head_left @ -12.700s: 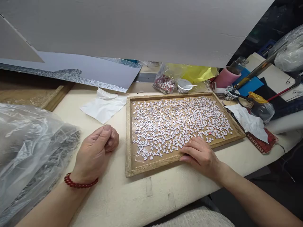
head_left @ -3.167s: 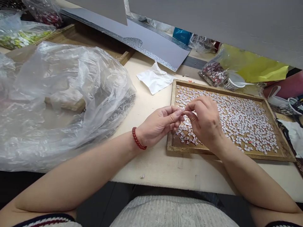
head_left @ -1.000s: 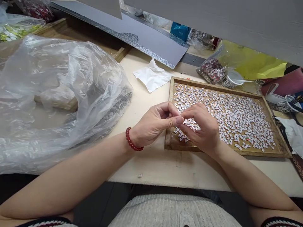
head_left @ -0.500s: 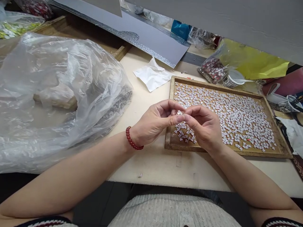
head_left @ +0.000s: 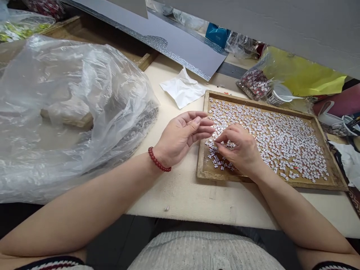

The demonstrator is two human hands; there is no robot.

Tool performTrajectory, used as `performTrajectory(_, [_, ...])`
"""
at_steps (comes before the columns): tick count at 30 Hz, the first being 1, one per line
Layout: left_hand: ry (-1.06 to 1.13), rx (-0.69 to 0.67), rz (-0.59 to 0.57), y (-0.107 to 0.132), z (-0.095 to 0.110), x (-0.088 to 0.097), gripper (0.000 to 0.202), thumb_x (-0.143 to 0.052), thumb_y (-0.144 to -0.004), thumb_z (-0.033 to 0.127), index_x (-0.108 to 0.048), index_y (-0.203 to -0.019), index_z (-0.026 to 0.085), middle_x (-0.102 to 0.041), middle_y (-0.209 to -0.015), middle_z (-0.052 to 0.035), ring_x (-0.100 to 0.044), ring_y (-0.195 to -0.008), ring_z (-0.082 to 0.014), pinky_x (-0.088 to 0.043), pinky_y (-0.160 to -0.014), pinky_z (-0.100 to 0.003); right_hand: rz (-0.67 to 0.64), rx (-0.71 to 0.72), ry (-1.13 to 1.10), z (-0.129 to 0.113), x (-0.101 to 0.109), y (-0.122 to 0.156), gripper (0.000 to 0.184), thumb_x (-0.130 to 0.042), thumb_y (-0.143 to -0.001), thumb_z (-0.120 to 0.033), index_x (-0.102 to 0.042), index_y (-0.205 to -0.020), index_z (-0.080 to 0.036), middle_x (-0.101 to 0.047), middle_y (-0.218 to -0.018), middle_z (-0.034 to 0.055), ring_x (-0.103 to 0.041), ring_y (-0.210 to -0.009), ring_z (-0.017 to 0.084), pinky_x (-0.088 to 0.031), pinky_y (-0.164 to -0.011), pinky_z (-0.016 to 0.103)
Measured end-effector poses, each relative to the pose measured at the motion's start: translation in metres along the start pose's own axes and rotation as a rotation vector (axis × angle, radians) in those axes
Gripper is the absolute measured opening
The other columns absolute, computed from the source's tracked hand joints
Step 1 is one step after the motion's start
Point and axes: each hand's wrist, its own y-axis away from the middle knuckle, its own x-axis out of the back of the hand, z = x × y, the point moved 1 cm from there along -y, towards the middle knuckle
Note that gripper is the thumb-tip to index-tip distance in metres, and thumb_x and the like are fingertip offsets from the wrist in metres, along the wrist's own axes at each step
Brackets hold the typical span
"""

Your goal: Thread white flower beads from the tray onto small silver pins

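Note:
A shallow wooden tray (head_left: 270, 182) lies on the cream table, covered with several small white pieces (head_left: 281, 135). My right hand (head_left: 242, 152) rests inside the tray's near left corner, with thumb and forefinger pinched together down among the pieces, seemingly on one of them. My left hand (head_left: 181, 137), which has a red bead bracelet (head_left: 157, 162) at the wrist, hovers just left of the tray's rim. Its fingers are stretched toward the right hand, the palm shows, and I see nothing in it. The two hands are a little apart.
A big crumpled clear plastic bag (head_left: 70, 105) fills the table's left side. A white tissue (head_left: 182, 90) and a grey board (head_left: 174, 45) lie behind the hands. Behind the tray are a bag of red-white bits (head_left: 254, 84), a small cup (head_left: 277, 93) and yellow plastic (head_left: 300, 75).
The fingertips of both hands were pinched together above the tray's corner. They have since parted: the right hand dropped onto the pieces, and the left hand opened its fingers.

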Motion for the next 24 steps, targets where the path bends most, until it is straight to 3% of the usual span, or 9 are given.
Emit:
performTrajectory(4, [-0.133, -0.018, -0.088, 0.003, -0.002, -0.001, 0.011, -0.066, -0.078, 0.017, -0.063, -0.087, 0.011, -0.061, -0.073, 0.0005, -0.051, -0.055, -0.0019, -0.043, -0.054, -0.016, 0.046, 0.022, -0.115, -0.004, 0.002, 0.0, 0.009, -0.062, -0.079, -0.012, -0.062, -0.074, -0.02, -0.061, -0.074, 0.0021, -0.056, -0.076, 0.017, -0.044, -0.07, 0.031])
performTrajectory(8, [-0.28, -0.053, -0.165, 0.007, -0.003, -0.004, 0.012, -0.072, -0.073, 0.019, -0.064, -0.075, 0.011, -0.059, -0.068, 0.0009, -0.047, -0.056, -0.0021, -0.038, -0.054, -0.017, 0.137, 0.036, -0.209, -0.009, 0.003, 0.001, 0.007, -0.062, -0.083, -0.016, -0.061, -0.077, -0.021, -0.059, -0.075, 0.0014, -0.056, -0.076, 0.016, -0.046, -0.07, 0.031])
performTrajectory(13, [-0.282, -0.048, -0.128, 0.006, -0.004, -0.003, 0.009, -0.065, -0.079, 0.02, -0.061, -0.078, 0.012, -0.053, -0.063, 0.0023, -0.044, -0.052, -0.0025, -0.035, -0.049, -0.016, 0.178, 0.041, -0.242, -0.01, 0.002, 0.002, 0.007, -0.06, -0.084, -0.016, -0.06, -0.08, -0.021, -0.06, -0.079, 0.0015, -0.056, -0.079, 0.016, -0.047, -0.074, 0.033])
performTrajectory(14, [-0.255, -0.056, -0.097, 0.005, -0.004, -0.002, 0.004, -0.061, -0.08, 0.016, -0.061, -0.082, 0.012, -0.055, -0.068, 0.0014, -0.047, -0.054, -0.0025, -0.037, -0.05, -0.016, 0.164, 0.038, -0.216, -0.009, 0.001, 0.002, 0.007, -0.061, -0.084, -0.015, -0.06, -0.08, -0.021, -0.06, -0.079, 0.002, -0.056, -0.08, 0.017, -0.046, -0.074, 0.033])
performTrajectory(18, [-0.111, -0.095, 0.035, 0.0, -0.002, -0.002, 0.02, -0.048, -0.079, -0.001, -0.058, -0.093, 0.01, -0.062, -0.092, -0.0045, -0.062, -0.077, -0.0059, -0.051, -0.073, -0.019, 0.051, 0.029, -0.053, -0.001, -0.004, 0.001, 0.008, -0.06, -0.082, -0.013, -0.061, -0.076, -0.019, -0.062, -0.077, 0.0041, -0.055, -0.079, 0.019, -0.044, -0.073, 0.034])
performTrajectory(21, [-0.025, -0.075, 0.062, 0.0, 0.001, -0.003, 0.018, -0.049, -0.081, 0.0, -0.057, -0.094, 0.008, -0.063, -0.097, -0.0074, -0.065, -0.093, -0.0113, -0.053, -0.088, -0.024, 0.012, 0.031, 0.027, 0.002, -0.006, 0.001, 0.009, -0.059, -0.083, -0.015, -0.062, -0.076, -0.02, -0.062, -0.078, 0.0044, -0.054, -0.08, 0.02, -0.044, -0.072, 0.034])
performTrajectory(24, [0.013, -0.055, 0.064, 0.0, 0.002, -0.004, 0.016, -0.05, -0.082, 0.002, -0.058, -0.095, 0.007, -0.063, -0.101, -0.0096, -0.066, -0.099, -0.0138, -0.053, -0.094, -0.027, 0.009, 0.053, 0.073, 0.003, -0.008, 0.003, 0.008, -0.058, -0.084, -0.017, -0.063, -0.078, -0.02, -0.061, -0.08, 0.0046, -0.053, -0.08, 0.02, -0.042, -0.073, 0.035])
